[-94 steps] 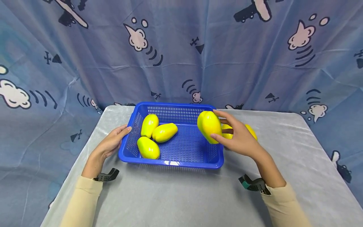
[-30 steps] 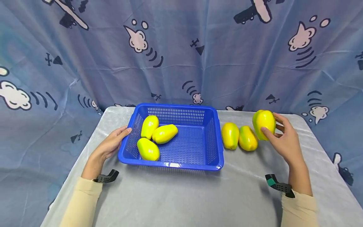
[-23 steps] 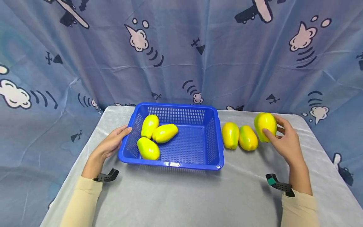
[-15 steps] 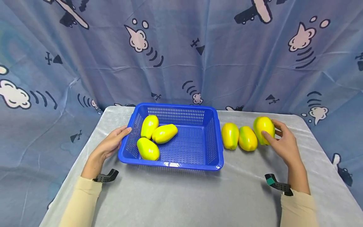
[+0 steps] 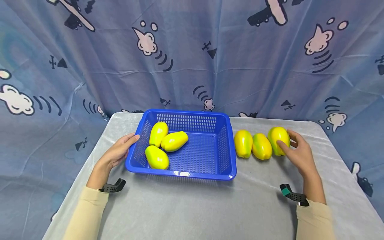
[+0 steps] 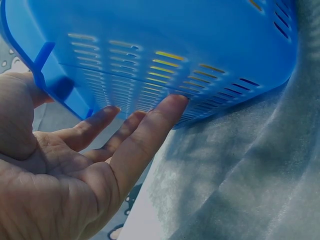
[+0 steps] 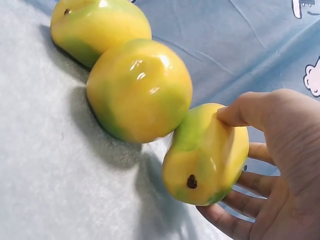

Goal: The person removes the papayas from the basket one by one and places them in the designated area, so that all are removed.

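Head view: right hand (image 5: 301,152) grips a yellow-green papaya (image 5: 277,140), just lowered beside two loose papayas (image 5: 243,143) (row now apparently three); left hand (image 5: 119,149) holds blue basket (image 5: 207,175) by its rim, three basketed papayas (image 5: 174,141) inside.

Inspector: What is hidden in the head view?

Clerk: Fingers of the left hand (image 5: 118,150), partly, by the blue basket (image 5: 186,175). Fingers of the right hand (image 5: 300,154), partly, by the held fruit (image 5: 277,139).

Inspector: What is cut off?

Clerk: There, the left sleeve (image 5: 88,213), right sleeve (image 5: 315,218) and grey table (image 5: 195,210), at the bottom edge. In the right wrist view, the farthest fruit (image 7: 107,25), at the top.

Inspector: And the left wrist view?

Clerk: Basket cut off above; through its slots, only yellow slivers (image 6: 170,55), outlines indiscernible.
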Motion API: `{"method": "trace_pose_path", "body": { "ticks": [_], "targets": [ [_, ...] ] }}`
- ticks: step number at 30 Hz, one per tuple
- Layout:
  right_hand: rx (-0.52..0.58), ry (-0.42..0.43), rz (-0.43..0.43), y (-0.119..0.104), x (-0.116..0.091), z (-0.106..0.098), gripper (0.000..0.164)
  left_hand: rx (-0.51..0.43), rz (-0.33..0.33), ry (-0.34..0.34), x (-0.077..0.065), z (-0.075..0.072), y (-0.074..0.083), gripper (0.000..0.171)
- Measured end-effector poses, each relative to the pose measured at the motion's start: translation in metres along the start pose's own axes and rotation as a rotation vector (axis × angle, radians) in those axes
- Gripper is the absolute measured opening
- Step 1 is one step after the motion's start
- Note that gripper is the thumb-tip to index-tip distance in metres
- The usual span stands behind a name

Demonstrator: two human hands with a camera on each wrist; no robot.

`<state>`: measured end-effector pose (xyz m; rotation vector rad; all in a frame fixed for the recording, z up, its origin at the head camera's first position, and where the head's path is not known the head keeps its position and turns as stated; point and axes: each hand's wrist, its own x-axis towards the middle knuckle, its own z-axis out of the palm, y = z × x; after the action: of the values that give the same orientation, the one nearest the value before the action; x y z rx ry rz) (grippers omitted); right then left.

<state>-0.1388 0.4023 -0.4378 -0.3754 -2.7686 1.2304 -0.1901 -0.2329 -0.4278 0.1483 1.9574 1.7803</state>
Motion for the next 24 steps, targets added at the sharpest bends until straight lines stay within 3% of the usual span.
{"method": "trace_pose_path", "body": {
  "ticks": [13,24],
  "targets": [
    [-0.003,-0.030,0.017,0.013,0.004,0.007,0.085,-0.002,-0.001,-0.005,0.000,0.000,0.000,0.071],
    [-0.029,-0.028,-0.002,0.012,0.004,0.010,0.084,-0.003,-0.001,-0.004,0.000,0.000,0.000,0.071]
  ]
}}
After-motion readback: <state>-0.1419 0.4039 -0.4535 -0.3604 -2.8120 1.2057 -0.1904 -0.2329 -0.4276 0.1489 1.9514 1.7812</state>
